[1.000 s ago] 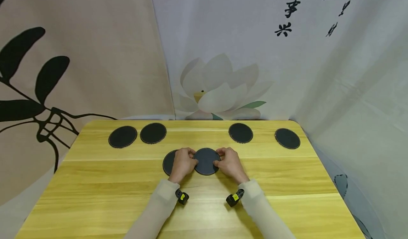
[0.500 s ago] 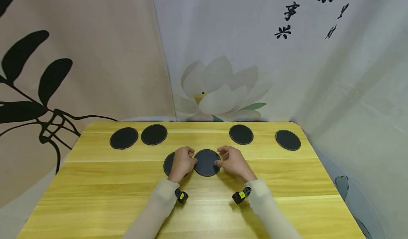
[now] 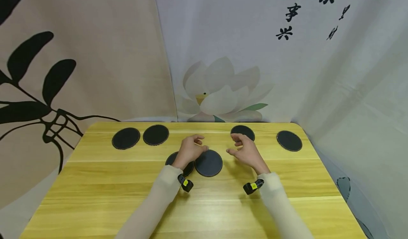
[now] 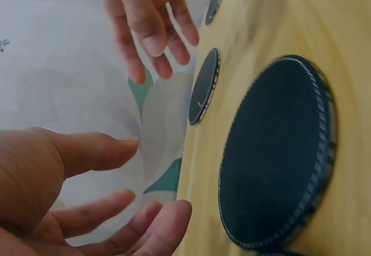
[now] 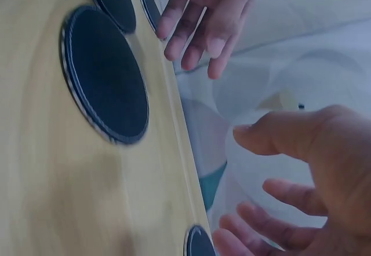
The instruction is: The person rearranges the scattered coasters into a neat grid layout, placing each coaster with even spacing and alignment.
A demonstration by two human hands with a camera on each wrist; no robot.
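Note:
A round black coaster (image 3: pixel 208 164) with a stitched rim lies flat near the middle of the table. My left hand (image 3: pixel 189 149) hovers just behind and left of it, fingers loosely bent, holding nothing. Below that hand and wrist is a second coaster (image 3: pixel 190 168), partly hidden, its edge right beside the first. To the right, my right hand (image 3: pixel 247 152) is raised with thumb and fingers spread apart, also holding nothing. It overlaps a back coaster (image 3: pixel 243 129) in the head view. In the left wrist view, the nearest coaster (image 4: pixel 275 157) is apart from the fingertips.
Two more coasters, one at the far left (image 3: pixel 125 138) and one beside it (image 3: pixel 156 135), lie along the back of the wooden table (image 3: pixel 105 193). Another coaster (image 3: pixel 289 140) lies at the back right. A printed curtain (image 3: pixel 223 29) hangs behind the table's back edge.
Both hands have come away from the middle coaster, the right one first, and risen. The right hand has moved right and back, the left slightly back. The coasters stay in place.

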